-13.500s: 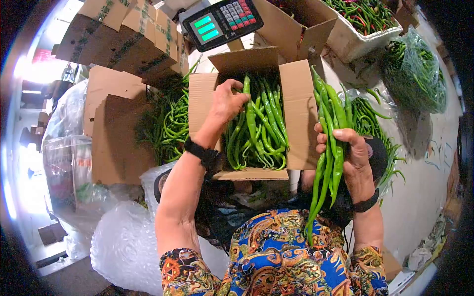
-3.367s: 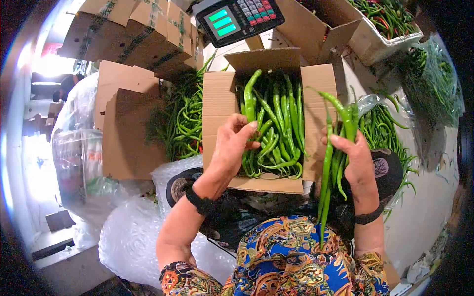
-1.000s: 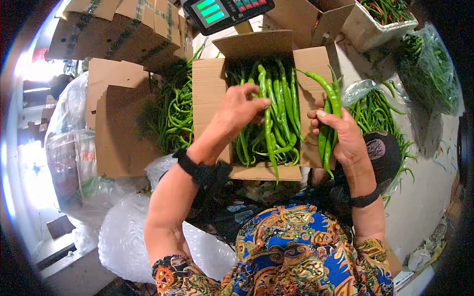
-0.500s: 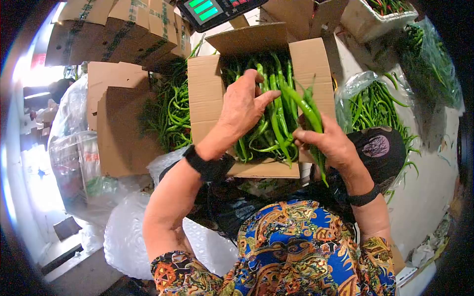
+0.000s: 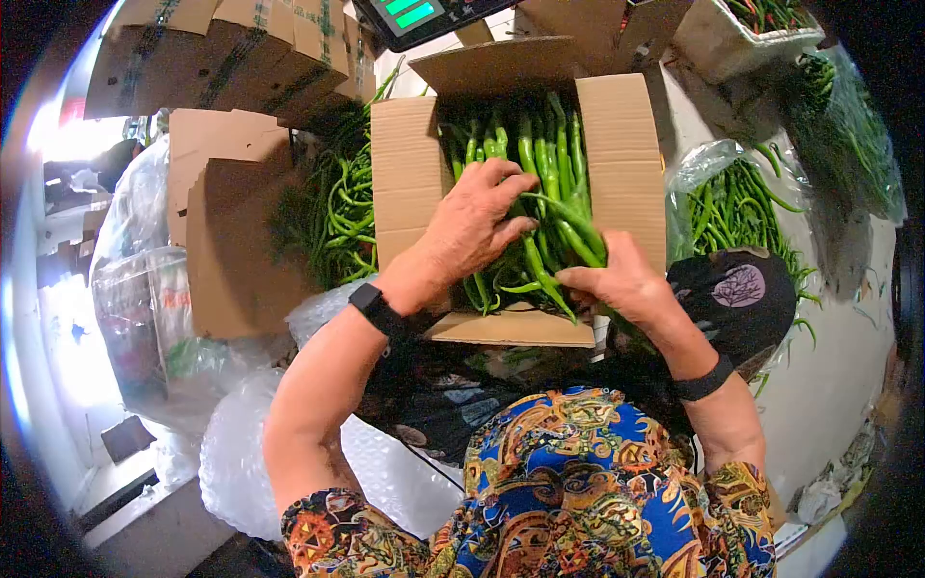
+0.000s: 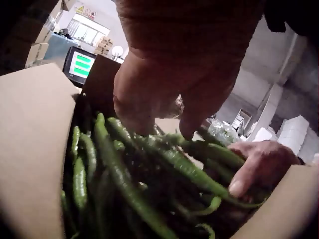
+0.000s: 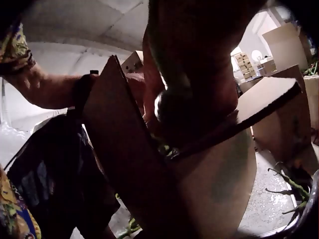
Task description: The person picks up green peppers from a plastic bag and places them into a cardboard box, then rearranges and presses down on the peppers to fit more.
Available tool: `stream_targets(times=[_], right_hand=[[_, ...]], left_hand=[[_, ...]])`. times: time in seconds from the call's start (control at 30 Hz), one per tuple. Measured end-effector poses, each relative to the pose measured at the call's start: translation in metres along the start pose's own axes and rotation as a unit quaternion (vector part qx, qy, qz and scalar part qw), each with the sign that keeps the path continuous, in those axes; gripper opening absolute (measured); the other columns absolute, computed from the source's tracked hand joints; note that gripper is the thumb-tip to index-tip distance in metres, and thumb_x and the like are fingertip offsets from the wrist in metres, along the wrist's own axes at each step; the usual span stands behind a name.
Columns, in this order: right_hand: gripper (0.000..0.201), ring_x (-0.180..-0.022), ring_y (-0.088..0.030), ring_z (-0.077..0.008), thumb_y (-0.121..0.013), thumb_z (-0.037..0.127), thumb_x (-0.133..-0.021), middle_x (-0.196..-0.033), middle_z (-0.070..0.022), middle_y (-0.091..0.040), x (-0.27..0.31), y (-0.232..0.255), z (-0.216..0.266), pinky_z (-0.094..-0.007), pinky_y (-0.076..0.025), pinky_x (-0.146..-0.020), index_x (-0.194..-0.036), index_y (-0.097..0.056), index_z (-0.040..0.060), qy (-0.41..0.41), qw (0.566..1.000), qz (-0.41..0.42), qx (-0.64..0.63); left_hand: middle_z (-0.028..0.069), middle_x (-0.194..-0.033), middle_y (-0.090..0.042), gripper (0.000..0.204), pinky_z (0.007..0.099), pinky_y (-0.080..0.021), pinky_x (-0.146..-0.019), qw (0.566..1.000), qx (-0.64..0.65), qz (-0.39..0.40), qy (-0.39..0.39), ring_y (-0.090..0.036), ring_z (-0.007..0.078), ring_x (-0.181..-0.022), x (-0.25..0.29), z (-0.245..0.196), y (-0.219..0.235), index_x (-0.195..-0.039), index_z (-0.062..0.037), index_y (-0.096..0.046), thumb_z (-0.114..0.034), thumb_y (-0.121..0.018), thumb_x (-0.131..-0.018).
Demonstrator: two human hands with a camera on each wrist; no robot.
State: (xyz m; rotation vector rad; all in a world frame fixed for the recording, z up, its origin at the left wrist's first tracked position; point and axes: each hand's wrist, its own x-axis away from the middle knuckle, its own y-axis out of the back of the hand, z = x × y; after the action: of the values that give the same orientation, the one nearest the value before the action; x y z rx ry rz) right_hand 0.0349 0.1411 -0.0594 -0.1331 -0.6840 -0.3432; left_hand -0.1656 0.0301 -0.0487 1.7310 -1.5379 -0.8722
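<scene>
An open cardboard box [image 5: 621, 164] holds long green peppers [image 5: 540, 144] lying lengthwise. Over its middle, the left hand [image 5: 472, 223] bends its fingers and thumb round the upper ends of some peppers, as the left wrist view [image 6: 169, 89] also shows from close by. At the box's right front, the right hand [image 5: 626, 284] grips a few green peppers [image 5: 578, 231] that slant up and left toward the left hand's fingertips. The right wrist view shows the right hand [image 7: 194, 89] dark above the box flap [image 7: 214, 184]; its fingertips are hidden there.
A scale [image 5: 424, 17] stands behind the box. Loose peppers [image 5: 349, 217] and cardboard [image 5: 241, 250] lie to the left, with stacked cartons [image 5: 222, 58] behind. To the right are a bag of peppers [image 5: 737, 207] and a white foam box [image 5: 732, 43]. Bubble wrap [image 5: 236, 458] lies front left.
The right hand has moved left with its peppers, from beside the box to over its right front. The left hand, earlier spread over the peppers, now has its fingers closer together near the held ones.
</scene>
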Motion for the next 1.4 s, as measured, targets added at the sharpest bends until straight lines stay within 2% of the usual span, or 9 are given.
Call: stream_targets(times=[0.13, 0.23, 0.37, 0.57, 0.67, 0.83, 1.0, 1.1, 1.4], right_hand=[[0.035, -0.061, -0.058, -0.0116, -0.074, 0.009, -0.073, -0.081, -0.0031, -0.061, 0.018, 0.000, 0.001, -0.0280, -0.050, -0.057, -0.102, -0.058, -0.0009, 0.081, 0.995, 0.056, -0.013], [0.045, -0.078, -0.066, -0.0397, -0.078, 0.015, -0.067, -0.083, -0.0241, -0.066, 0.024, -0.014, 0.005, -0.0453, -0.052, -0.070, -0.101, -0.057, -0.0038, 0.127, 0.953, -0.074, 0.265], [0.041, -0.082, -0.061, -0.0481, -0.079, 0.016, -0.066, -0.082, -0.0273, -0.064, 0.013, -0.020, -0.007, -0.0506, -0.050, -0.069, -0.096, -0.057, -0.0023, 0.134, 0.901, -0.093, 0.402], [0.041, -0.061, -0.063, -0.0333, -0.076, 0.014, -0.072, -0.070, -0.0193, -0.062, 0.023, 0.002, -0.001, -0.0413, -0.050, -0.061, -0.101, -0.053, -0.0047, 0.195, 0.947, -0.053, 0.248], [0.038, -0.072, -0.061, -0.0150, -0.072, 0.015, -0.080, -0.085, -0.0083, -0.065, 0.038, 0.019, 0.019, -0.0288, -0.051, -0.066, -0.111, -0.055, -0.0014, -0.038, 0.977, 0.111, -0.176], [0.056, -0.089, -0.063, -0.0204, -0.064, 0.012, -0.083, -0.105, -0.0148, -0.063, 0.038, 0.023, 0.025, -0.0322, -0.053, -0.082, -0.133, -0.043, -0.0040, 0.013, 0.942, 0.130, -0.310], [0.054, -0.110, -0.060, -0.0254, -0.057, 0.007, -0.085, -0.124, -0.0192, -0.057, 0.034, 0.020, 0.031, -0.0364, -0.048, -0.096, -0.135, -0.041, -0.0019, 0.054, 0.900, 0.143, -0.408], [0.048, -0.114, -0.058, -0.0256, -0.053, 0.009, -0.091, -0.129, -0.0182, -0.055, 0.023, 0.013, 0.036, -0.0374, -0.047, -0.099, -0.136, -0.040, -0.0006, 0.079, 0.884, 0.125, -0.444], [0.038, -0.112, -0.058, -0.0192, -0.049, 0.017, -0.098, -0.123, -0.0092, -0.058, 0.009, -0.012, 0.037, -0.0351, -0.048, -0.097, -0.133, -0.045, 0.0044, 0.087, 0.862, 0.132, -0.481]], left_hand=[[0.0176, -0.109, -0.053, 0.048, 0.0422, -0.043, -0.094, 0.997, 0.043, 0.020, 0.059, -0.051, 0.0364, -0.107, 0.002, 0.004, -0.001, -0.121, -0.0038, -0.053, -0.014, -0.072, -0.078], [0.0175, -0.111, -0.051, 0.053, 0.0445, -0.043, -0.092, 0.999, 0.000, 0.000, 0.055, -0.049, 0.0376, -0.106, 0.006, -0.002, -0.011, -0.123, -0.0055, -0.051, -0.011, -0.072, -0.075], [0.0173, -0.120, -0.045, 0.061, 0.0470, -0.039, -0.097, 0.998, -0.060, -0.019, 0.020, -0.044, 0.0391, -0.112, 0.014, 0.009, -0.030, -0.127, -0.0077, -0.046, -0.005, -0.069, -0.070], [0.0175, -0.137, -0.038, 0.066, 0.0479, -0.031, -0.104, 0.991, -0.091, -0.080, 0.051, -0.036, 0.0369, -0.124, 0.021, -0.008, -0.029, -0.135, -0.0080, -0.043, -0.021, -0.071, -0.076], [0.0147, -0.149, -0.028, 0.071, 0.0487, -0.027, -0.106, 0.989, -0.140, -0.039, 0.021, -0.029, 0.0348, -0.134, 0.024, 0.000, -0.044, -0.140, -0.0083, -0.038, -0.032, -0.068, -0.080], [0.0144, -0.152, -0.026, 0.067, 0.0505, -0.025, -0.106, 0.992, -0.125, 0.002, 0.035, -0.024, 0.0356, -0.138, 0.020, -0.001, -0.039, -0.139, -0.0071, -0.041, -0.035, -0.066, -0.084], [0.0111, -0.100, -0.066, 0.023, 0.0295, -0.050, -0.081, 0.942, 0.279, -0.100, 0.156, -0.063, 0.0195, -0.092, 0.010, -0.037, 0.006, -0.108, -0.0032, -0.064, -0.017, -0.062, -0.090], [0.0066, -0.094, -0.066, 0.023, 0.0284, -0.050, -0.081, 0.883, 0.371, 0.035, 0.286, -0.061, 0.0137, -0.088, 0.007, -0.064, 0.044, -0.108, -0.0013, -0.063, -0.016, -0.064, -0.089], [0.0028, -0.081, -0.059, 0.025, 0.0246, -0.046, -0.066, 0.865, 0.413, -0.070, 0.277, -0.052, 0.0084, -0.074, 0.007, -0.071, 0.006, -0.100, 0.0017, -0.059, -0.013, -0.069, -0.083]])
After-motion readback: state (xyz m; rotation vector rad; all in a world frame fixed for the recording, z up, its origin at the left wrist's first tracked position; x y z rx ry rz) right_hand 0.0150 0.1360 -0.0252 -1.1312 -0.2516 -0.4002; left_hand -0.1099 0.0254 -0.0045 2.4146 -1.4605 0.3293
